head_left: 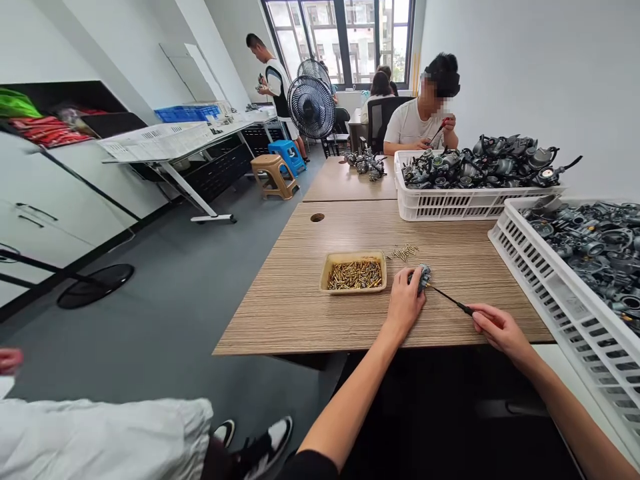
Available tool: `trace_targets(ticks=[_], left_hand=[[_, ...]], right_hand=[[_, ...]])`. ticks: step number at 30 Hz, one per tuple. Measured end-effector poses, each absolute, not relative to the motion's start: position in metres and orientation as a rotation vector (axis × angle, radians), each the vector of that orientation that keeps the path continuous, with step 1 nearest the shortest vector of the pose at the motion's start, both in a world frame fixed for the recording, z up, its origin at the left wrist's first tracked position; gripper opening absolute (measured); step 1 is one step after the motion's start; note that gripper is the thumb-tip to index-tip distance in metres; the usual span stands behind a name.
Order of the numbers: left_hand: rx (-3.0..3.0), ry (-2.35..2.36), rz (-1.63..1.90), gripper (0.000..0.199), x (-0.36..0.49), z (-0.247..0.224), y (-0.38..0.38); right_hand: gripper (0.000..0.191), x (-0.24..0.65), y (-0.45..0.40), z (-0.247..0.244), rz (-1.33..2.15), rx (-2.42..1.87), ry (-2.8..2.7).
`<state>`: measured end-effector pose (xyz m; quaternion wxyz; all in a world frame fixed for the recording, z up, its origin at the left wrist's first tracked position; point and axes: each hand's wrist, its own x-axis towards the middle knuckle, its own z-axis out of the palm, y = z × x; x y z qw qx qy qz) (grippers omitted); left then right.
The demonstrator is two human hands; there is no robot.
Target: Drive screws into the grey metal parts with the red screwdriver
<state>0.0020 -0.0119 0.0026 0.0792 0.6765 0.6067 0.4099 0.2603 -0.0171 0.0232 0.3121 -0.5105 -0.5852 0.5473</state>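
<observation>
My left hand (407,299) is closed around a small grey metal carburetor body (425,275), holding it against the wooden table (300,323). In my right hand (501,331) is a screwdriver (453,300) with a thin dark shaft and a black handle. Its tip meets the carburetor body at a small brass-coloured spot. Left of my left hand stands a beige tray (324,283) filled with small brass parts (356,275). Just beyond my hand lies a loose pile of similar brass pieces (404,252).
White crates of carburetors stand at the right (540,277) and back right (450,197). More carburetors (367,163) lie farther back. Across the table a person (417,127) works with a red-handled tool. Someone in white clothing (105,437) is close on my left. A fan (311,107) stands beyond.
</observation>
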Motion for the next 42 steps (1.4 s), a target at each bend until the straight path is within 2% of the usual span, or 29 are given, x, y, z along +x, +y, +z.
trace_targets(ticks=[13, 31, 38, 42], left_hand=[[2.013, 1.812, 1.205, 0.065, 0.001, 0.004, -0.012], [2.036, 1.814, 1.196, 0.064, 0.0, 0.005, -0.013], [2.049, 1.819, 1.195, 0.064, 0.001, 0.005, -0.013], [2.062, 1.833, 1.189, 0.064, 0.002, 0.004, -0.012]], right_hand=[[0.056, 0.256, -0.024, 0.037, 1.106, -1.34, -1.822], [0.068, 0.253, -0.028, 0.043, 1.112, -1.352, -1.813], [0.06, 0.254, -0.029, 0.04, 1.02, -1.341, -1.848], [0.049, 0.254, -0.031, 0.039, 0.855, -1.316, -1.956]])
